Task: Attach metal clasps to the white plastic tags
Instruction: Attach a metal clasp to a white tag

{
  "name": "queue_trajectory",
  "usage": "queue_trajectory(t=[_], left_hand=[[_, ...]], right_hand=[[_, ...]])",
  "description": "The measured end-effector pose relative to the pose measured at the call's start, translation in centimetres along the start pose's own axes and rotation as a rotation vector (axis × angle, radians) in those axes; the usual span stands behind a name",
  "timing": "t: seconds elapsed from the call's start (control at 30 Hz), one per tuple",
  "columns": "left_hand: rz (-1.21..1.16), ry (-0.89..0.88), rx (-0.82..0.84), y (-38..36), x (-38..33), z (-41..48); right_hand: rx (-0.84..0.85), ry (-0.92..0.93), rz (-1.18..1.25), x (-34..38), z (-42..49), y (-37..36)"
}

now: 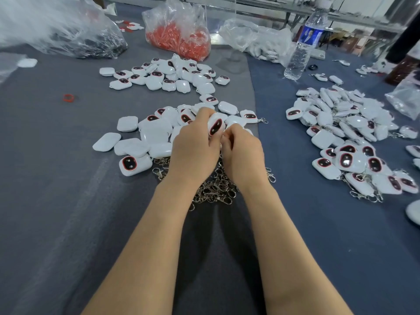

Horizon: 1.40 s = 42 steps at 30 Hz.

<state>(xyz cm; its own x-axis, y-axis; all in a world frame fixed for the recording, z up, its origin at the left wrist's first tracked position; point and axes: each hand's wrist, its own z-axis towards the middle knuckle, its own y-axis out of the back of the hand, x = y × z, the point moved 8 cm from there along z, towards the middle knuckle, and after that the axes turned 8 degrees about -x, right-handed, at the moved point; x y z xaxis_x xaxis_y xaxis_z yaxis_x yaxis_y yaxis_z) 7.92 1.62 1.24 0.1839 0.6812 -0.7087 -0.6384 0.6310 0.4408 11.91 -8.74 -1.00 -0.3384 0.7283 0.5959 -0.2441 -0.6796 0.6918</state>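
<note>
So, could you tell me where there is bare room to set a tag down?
Bare cloth lies left of the left arm, around the red ring, and right of the right arm, below the clasped pile. The centre is crowded.

Small assembly workshop: grey cloth-covered surface [68, 201] carrying bulk heaps of white tags [154, 83] at 12 and 3 o'clock, a loose pile of metal clasps [216, 189] at centre, a clear bag of red parts [179, 42] at 12 o'clock, and metal framing [286, 20] at 1 o'clock.

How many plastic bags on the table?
4: large clear bag far left; bag of orange pieces back centre; bag of white parts by the water bottle; small bag right edge. Others possibly hidden.
</note>
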Motion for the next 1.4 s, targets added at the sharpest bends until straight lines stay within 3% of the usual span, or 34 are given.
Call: queue_trajectory(t=[0.1, 0.2, 0.27, 0.43, 0.63, 0.73, 0.8, 0.97, 1.1, 1.2, 1.4], left_hand=[[-0.224, 0.22, -0.05, 0.0, 1.4, 0.4], [-0.806, 0.731, -0.006, -1.7, 3.6, -0.5], [-1.143, 0.978, 0.049, -2.7, 3.7, -1.4], [-1.442, 1.206, 0.164, -3.5, 3.0, -2.3], [-1.528, 1.28, 0.201, -3.6, 2.7, -2.5], [-1.443, 1.246, 0.141, -3.5, 3.3, -2.5], [-1.2, 1.082, 0.039, -2.8, 4.0, -1.8], [-0.431, 0.297, -0.061, 0.2, 1.7, 0.6], [-0.151, -0.027, -0.038, 0.4, -0.1, 0.4], [-0.186, 0.046, -0.06, 0.3, 0.5, 0.6], [-1.042, 0.947, 0.009, -2.5, 4.5, -1.3]], right_hand=[[-0.054, -0.07, 0.294, 0.2, -0.2, 0.5], [-0.121, -0.122, 0.561, 0.4, -0.2, 1.2], [-0.153, -0.132, 0.655, 0.4, -0.1, 1.4], [-0.198, -0.132, 0.718, 0.4, -0.1, 1.8], [-0.199, -0.084, 0.624, 0.7, -0.2, 2.1], [-0.225, -0.036, 0.491, 0.8, -0.2, 2.3], [-0.212, -0.009, 0.398, 0.9, -0.1, 2.0], [-0.17, -0.002, 0.296, 0.4, 0.2, 1.5], [-0.124, 0.024, 0.23, 0.4, 0.2, 1.3], [-0.097, 0.024, 0.239, 0.6, 0.1, 1.0], [-0.15, -0.101, 0.494, 0.2, -0.1, 1.4]])
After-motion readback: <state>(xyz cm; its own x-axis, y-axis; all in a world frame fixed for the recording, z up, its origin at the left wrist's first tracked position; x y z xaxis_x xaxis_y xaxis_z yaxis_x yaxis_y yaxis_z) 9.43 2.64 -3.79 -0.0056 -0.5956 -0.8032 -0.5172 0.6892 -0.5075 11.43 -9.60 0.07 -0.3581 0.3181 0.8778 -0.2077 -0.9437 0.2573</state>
